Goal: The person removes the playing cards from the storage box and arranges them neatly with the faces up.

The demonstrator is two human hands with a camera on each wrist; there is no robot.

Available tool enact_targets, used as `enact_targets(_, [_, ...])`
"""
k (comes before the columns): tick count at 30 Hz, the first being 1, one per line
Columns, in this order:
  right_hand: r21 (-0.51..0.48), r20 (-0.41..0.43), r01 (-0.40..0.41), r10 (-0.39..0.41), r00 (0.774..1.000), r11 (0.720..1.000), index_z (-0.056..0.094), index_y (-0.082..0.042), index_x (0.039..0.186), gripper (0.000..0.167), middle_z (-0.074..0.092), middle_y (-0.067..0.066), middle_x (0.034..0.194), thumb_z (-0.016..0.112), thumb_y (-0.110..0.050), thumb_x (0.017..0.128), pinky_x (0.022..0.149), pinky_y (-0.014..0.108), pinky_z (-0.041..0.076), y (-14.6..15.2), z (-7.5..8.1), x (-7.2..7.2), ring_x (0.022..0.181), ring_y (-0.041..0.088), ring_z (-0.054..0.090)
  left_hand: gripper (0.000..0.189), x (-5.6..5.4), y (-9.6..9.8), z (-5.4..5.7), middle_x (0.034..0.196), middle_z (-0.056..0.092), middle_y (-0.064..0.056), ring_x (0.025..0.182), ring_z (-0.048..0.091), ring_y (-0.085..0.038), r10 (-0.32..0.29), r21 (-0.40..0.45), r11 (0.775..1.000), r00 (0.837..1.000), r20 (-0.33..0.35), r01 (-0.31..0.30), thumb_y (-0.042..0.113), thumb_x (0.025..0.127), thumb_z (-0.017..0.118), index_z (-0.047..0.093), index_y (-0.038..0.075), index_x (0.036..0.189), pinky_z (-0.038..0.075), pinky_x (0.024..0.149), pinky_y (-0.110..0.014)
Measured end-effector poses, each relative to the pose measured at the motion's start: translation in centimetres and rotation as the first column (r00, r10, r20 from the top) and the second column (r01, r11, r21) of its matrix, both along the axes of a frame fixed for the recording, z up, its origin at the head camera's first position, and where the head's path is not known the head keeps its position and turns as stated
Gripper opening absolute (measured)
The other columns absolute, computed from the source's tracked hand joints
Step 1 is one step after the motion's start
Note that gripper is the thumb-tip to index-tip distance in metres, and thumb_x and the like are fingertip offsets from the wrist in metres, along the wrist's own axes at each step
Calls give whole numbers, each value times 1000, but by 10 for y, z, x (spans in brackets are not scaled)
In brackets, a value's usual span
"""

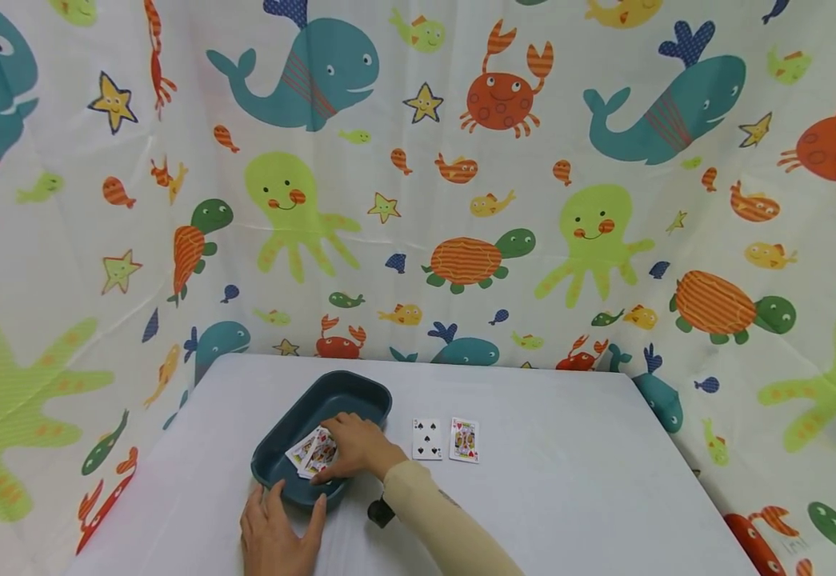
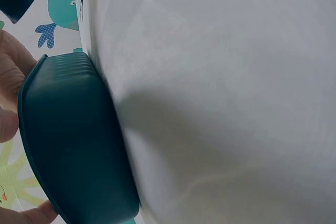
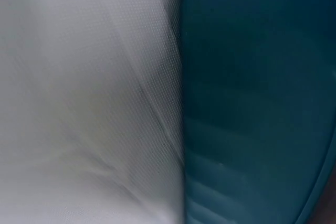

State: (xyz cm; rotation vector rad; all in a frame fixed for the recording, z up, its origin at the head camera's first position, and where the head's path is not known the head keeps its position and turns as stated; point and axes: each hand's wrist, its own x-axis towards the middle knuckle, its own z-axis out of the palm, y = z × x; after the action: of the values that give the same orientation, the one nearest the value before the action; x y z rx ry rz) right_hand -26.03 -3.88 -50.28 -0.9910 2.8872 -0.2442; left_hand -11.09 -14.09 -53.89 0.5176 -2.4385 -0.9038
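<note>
In the head view, a dark teal tray [image 1: 276, 432] stands on the white table, holding several loose playing cards [image 1: 304, 453], among them face cards. My right hand [image 1: 355, 445] reaches over the tray's right side with thumb and fingers down at these cards; it covers part of them, so a grip cannot be made out. At the near end of the tray, my left hand [image 1: 278, 530] touches the rim with spread fingers. The left wrist view shows its fingertips at the rim of the tray [image 2: 73, 135]. The right wrist view shows only the tray's outer wall [image 3: 252, 93] and cloth.
Right of the tray, a spade card [image 1: 427, 439] and a red king [image 1: 464, 441] lie face up, side by side on the white tabletop [image 1: 569, 480]. A small black device [image 1: 380, 512] sits under the right wrist. A curtain [image 1: 403, 216] with sea animals hangs around the table.
</note>
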Motion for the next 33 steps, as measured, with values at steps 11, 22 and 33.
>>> enact_targets(11, [77, 25, 34, -36, 999, 996, 56, -26, 143, 88, 60, -8, 134, 85, -66, 70, 100, 32, 51, -11, -3, -6, 118, 9, 56, 75, -1, -1, -1, 139, 36, -41, 132, 32, -56, -8, -7, 1000, 1000, 22, 8, 32, 83, 82, 48, -15, 131, 30, 108, -70])
enact_targets(22, [80, 53, 39, -44, 998, 996, 58, -24, 142, 84, 62, -7, 134, 89, -57, 71, 101, 35, 51, -17, -3, -9, 120, 10, 57, 74, -2, -1, -2, 139, 36, -40, 132, 32, -55, -2, 0, 1000, 1000, 19, 2, 33, 84, 81, 49, -13, 131, 29, 108, -68])
enact_targets(33, [78, 51, 39, -43, 998, 996, 58, -25, 141, 79, 62, -8, 133, 90, -51, 73, 100, 35, 51, -17, -6, -9, 118, 10, 58, 75, -2, 0, 0, 140, 35, -39, 133, 31, -55, -1, 12, 1000, 999, 38, 1, 33, 84, 81, 48, -14, 132, 28, 107, -69])
